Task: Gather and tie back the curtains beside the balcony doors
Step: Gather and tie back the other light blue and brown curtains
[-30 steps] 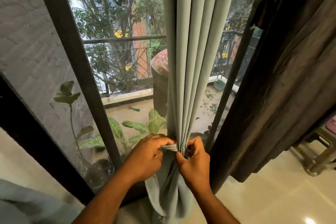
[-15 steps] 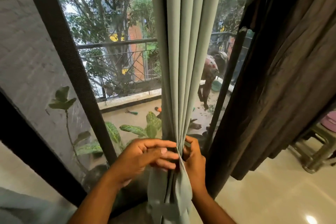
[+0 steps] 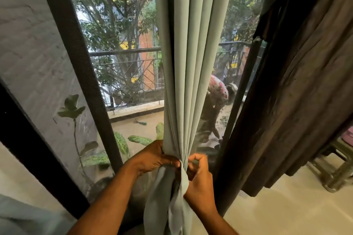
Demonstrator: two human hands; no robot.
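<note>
The pale green curtain (image 3: pixel 188 59) hangs straight down in front of the balcony doors (image 3: pixel 122 74), its folds drawn together into a narrow waist low in the view. At that waist both hands meet. The left hand (image 3: pixel 153 157) comes in from the left of the curtain and wraps round the gathered folds, its fingers (image 3: pixel 170 162) curled tight into the cloth. The right hand (image 3: pixel 198 179) sits just right of the curtain, touching it, fingers bent inward and pinching a strip of the same green fabric that crosses the waist — whether this is a separate tie or part of the curtain cannot be told. Below the hands the curtain spreads again into loose, hanging tails.

Right of the green curtain, well apart at the top and nearer at the bottom, a dark brown curtain (image 3: pixel 298 86) hangs in heavy creases. A dark door frame post (image 3: pixel 76 74) slants down left of the green curtain. Behind the curtain, through the glass, stand a metal balcony railing (image 3: pixel 126 74) and leafy potted plants (image 3: pixel 122 143), and a person in a patterned top (image 3: pixel 217 89) bends over on the balcony floor — partly hidden by the curtain's right edge. A stool (image 3: pixel 336 168) stands on the pale floor beyond the brown curtain.
</note>
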